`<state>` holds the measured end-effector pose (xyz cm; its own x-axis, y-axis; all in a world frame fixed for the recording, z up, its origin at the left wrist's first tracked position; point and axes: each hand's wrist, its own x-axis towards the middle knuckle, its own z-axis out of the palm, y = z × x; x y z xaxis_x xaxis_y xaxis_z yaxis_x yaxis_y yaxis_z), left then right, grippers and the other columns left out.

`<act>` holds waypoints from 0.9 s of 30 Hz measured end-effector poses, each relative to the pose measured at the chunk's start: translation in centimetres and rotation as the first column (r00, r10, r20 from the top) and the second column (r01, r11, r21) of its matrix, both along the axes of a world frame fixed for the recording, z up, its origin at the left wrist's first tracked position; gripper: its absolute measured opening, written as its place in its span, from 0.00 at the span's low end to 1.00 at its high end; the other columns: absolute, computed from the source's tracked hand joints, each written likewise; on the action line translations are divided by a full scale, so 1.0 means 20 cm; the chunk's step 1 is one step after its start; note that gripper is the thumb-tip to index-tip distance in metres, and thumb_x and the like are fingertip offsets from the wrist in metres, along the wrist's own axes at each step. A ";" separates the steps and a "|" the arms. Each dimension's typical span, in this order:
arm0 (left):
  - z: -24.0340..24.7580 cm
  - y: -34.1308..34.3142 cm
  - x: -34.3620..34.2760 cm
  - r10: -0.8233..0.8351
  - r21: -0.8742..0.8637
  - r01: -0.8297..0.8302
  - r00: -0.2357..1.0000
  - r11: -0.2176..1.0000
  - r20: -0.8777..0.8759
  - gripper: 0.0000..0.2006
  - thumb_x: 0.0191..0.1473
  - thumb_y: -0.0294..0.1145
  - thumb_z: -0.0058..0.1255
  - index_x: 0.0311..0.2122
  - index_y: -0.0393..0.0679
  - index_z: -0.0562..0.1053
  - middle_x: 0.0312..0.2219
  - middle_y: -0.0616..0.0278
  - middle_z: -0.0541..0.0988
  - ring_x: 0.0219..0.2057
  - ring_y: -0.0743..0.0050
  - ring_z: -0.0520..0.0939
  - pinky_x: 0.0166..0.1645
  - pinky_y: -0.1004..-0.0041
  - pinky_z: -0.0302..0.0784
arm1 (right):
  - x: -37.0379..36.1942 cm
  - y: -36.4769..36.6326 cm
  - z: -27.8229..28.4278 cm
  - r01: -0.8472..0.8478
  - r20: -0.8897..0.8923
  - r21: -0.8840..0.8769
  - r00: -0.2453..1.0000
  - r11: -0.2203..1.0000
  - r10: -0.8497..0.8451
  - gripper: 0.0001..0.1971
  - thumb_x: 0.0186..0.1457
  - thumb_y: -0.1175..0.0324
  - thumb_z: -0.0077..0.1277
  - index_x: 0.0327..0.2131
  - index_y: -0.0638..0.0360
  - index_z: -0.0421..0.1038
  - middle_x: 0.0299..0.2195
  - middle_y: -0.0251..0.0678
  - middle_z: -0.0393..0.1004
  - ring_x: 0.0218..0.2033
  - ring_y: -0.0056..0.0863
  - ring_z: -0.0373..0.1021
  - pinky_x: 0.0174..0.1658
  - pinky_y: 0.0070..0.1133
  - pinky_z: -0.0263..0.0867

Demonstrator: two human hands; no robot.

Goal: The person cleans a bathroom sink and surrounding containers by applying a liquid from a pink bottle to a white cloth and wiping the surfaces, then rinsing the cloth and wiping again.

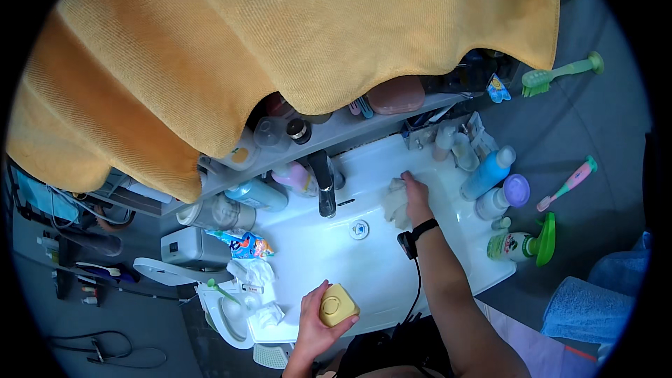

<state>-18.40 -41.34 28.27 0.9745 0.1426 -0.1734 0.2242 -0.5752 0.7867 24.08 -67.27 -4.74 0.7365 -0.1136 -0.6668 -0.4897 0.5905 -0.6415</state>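
Observation:
My left hand [313, 325] grips a small pale-yellow squarish block-like thing [339, 304] with a round ring on its top, above the sink's front edge. Its exact kind does not show. Reaching into the white sink [318, 266], my right hand [416, 198] has a crumpled whitish cloth or wipe [396, 204] pressed against the basin's right inner side. Its fingers are partly hidden by the hand itself. Left of that hand stands the black faucet [324, 185], and the round metal drain [359, 229] lies below it.
Bottles line the right ledge, among them a blue bottle [488, 172] and a green-topped pump bottle [521, 246]. A colourful wipes pack [248, 243] and crumpled tissues [252, 273] lie on the left rim. A large yellow towel [280, 28] hangs over the shelf [336, 129].

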 end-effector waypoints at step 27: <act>0.00 -0.08 0.01 -0.004 0.048 0.005 1.000 0.999 -0.011 0.63 0.58 0.39 1.00 0.91 0.33 0.69 0.75 0.41 0.82 0.75 0.44 0.88 0.84 0.50 0.86 | -0.09 -0.17 -0.12 -0.087 0.012 -0.007 0.996 0.996 0.087 0.18 0.81 0.58 0.76 0.60 0.63 0.91 0.55 0.46 0.94 0.55 0.46 0.91 0.60 0.46 0.88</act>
